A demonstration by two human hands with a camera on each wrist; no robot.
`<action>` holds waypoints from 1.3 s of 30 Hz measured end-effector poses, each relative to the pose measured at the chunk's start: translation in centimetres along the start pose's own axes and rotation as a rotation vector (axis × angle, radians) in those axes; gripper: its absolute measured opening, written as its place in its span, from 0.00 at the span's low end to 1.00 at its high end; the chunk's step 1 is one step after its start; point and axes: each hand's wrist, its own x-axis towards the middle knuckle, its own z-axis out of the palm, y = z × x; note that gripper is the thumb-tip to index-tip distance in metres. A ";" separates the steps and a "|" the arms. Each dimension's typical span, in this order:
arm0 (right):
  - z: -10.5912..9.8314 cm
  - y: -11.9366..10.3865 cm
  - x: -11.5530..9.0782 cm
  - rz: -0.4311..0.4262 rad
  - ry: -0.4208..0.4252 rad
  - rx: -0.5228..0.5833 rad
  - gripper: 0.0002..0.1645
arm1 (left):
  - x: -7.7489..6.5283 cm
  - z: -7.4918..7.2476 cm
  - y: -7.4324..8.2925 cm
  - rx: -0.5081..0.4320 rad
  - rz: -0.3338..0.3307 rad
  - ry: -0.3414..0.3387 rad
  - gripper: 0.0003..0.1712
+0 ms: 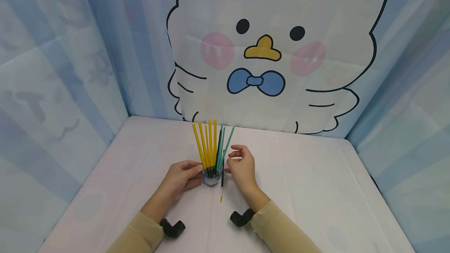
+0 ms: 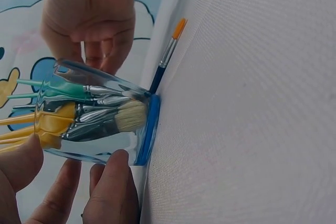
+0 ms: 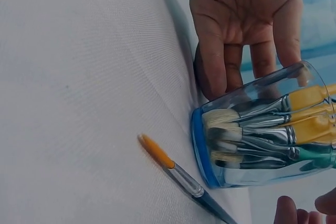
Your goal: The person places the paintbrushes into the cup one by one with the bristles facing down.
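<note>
A clear cup [image 1: 211, 182] with a blue base [image 3: 199, 148] stands on the table, full of paintbrushes with bristles down. Several yellow-handled paintbrushes [image 1: 210, 143] lean to its left side, with green-handled paintbrushes [image 1: 227, 143] and a dark one on the right. My left hand [image 1: 181, 177] holds the cup from the left, thumb near the rim and fingers along its side. Close to the cup's right side, my right hand [image 1: 243, 167] has loosely bent fingers and nothing in them. A dark-handled paintbrush [image 1: 222, 182] with orange bristles [image 3: 156, 150] lies beside the cup, tip toward me.
A pale cloth covers the table [image 1: 309, 190]. Behind it hangs a curtain [image 1: 260, 112] with a cartoon bird, and blue striped curtains [image 1: 52, 89] enclose the sides. Black curved pieces [image 1: 172, 228] sit at both wrists, by the tan sleeves.
</note>
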 end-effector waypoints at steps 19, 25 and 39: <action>0.0 1.2 1.6 0.148 -0.119 -0.351 0.24 | -0.2 -0.2 0.0 -0.001 0.013 -0.010 0.18; 0.3 1.3 1.8 0.136 -0.126 -0.435 0.22 | -0.4 -0.1 0.1 -0.006 0.021 -0.018 0.19; 0.3 1.4 2.1 0.073 -0.141 -0.568 0.20 | -0.2 -0.1 0.0 0.012 0.023 -0.016 0.19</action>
